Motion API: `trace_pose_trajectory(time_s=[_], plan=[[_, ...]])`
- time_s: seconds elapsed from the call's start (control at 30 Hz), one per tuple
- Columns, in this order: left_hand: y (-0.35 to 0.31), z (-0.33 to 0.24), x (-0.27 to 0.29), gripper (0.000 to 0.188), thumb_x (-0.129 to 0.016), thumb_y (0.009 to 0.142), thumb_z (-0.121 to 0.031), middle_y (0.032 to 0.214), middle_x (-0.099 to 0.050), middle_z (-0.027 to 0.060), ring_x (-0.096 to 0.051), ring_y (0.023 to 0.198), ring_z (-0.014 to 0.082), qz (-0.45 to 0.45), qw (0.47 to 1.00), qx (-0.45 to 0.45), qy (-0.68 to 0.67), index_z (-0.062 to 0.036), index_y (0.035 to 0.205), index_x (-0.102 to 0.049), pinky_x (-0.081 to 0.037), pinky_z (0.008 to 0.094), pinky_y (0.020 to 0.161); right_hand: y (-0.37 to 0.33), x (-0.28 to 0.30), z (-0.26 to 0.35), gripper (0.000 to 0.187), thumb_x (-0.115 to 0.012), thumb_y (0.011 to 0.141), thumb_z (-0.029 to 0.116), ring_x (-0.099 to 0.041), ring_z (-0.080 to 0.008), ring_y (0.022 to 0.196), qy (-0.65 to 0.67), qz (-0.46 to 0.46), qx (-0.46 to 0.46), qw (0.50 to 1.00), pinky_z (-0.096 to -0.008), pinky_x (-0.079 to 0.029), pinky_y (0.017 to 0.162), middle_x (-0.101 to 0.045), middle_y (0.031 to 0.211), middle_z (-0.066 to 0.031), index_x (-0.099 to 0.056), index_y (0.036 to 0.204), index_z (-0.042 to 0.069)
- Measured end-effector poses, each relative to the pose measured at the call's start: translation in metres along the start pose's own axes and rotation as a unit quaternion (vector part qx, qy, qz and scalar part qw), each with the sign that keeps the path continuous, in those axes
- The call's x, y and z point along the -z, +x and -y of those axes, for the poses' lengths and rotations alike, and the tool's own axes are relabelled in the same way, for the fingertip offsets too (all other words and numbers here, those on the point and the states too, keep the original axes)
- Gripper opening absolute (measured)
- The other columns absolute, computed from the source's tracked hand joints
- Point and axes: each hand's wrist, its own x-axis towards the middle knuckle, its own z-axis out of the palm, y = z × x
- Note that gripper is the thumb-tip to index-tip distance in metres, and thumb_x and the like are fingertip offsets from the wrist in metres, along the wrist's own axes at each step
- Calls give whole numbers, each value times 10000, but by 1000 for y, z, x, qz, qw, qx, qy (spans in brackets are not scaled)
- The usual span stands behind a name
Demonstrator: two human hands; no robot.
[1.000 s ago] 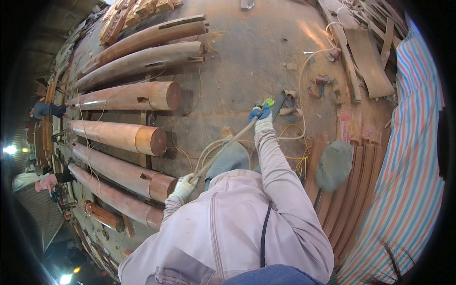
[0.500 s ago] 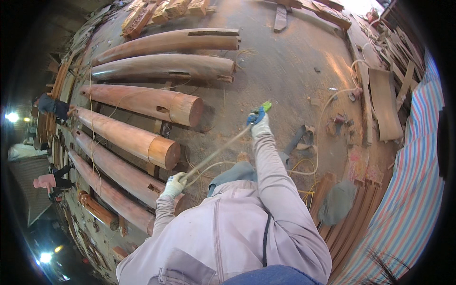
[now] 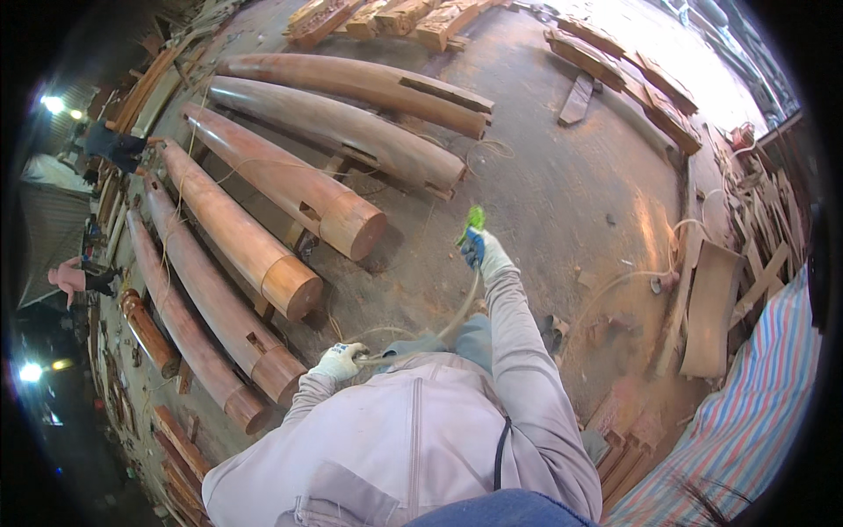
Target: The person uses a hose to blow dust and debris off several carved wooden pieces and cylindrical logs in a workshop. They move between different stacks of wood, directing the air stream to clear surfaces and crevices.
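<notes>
My right hand (image 3: 486, 249), in a white and blue work glove, is stretched out over the floor. Its fingers are closed round a bright green tool (image 3: 475, 216), whose exact kind I cannot make out. A pale hose (image 3: 462, 320) hangs from the right hand and curves back toward my body. My left hand (image 3: 339, 361), also gloved, grips the hose low and close to my chest. Left of it lies a thick round wooden column (image 3: 230, 307) with a cut slot near its end; my left hand is apart from it.
Several more round columns, among them one with a pale end band (image 3: 290, 283), lie fanned out at left. Carved beams (image 3: 448, 25) rest at the back. Scrap wood (image 3: 760, 237) and a striped sheet (image 3: 746, 378) line the right. Another person (image 3: 114, 145) stands far left.
My view has turned right, so the columns appear rotated. The hose, taut between my hands before, now sags in a bend. Both hands keep their grip.
</notes>
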Motion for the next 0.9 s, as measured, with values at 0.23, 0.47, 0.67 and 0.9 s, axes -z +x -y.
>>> trace_pose_trajectory(time_s=[0.23,0.47,0.67,0.9], plan=[[30,-55,-13,398,-576,835,-321,1096,-641,176,-592,1049,337,8,998,38,-55,-130,1184,-593,-462,406,896,82,-30,22,231,-556,879,301,-572,-272,502,-248,-41,29,968,-411,-434,416,-600,688,-142,-518,998,106],[87,-96,30,473,-613,835,-318,1070,-636,214,-582,1043,379,-95,981,79,-147,-137,1261,-513,-461,443,869,186,-121,143,315,-420,896,236,-613,-378,1027,-688,-144,150,695,-455,-473,894,-641,1081,-219,-575,1089,42],[197,-106,145,429,-600,862,-345,981,-650,219,-618,947,376,-97,984,-46,-145,-144,1235,-537,-484,442,799,269,-176,202,330,-381,929,215,-627,-338,1039,-808,-132,130,559,-444,-491,888,-645,1102,-195,-599,1117,54],[246,-52,211,461,-604,857,-392,940,-662,205,-635,894,365,-97,977,-53,-183,-127,1229,-544,-500,430,764,346,-309,105,363,-353,958,273,-639,-308,1012,-858,59,138,492,-450,-505,836,-666,1056,-157,-625,1101,78]])
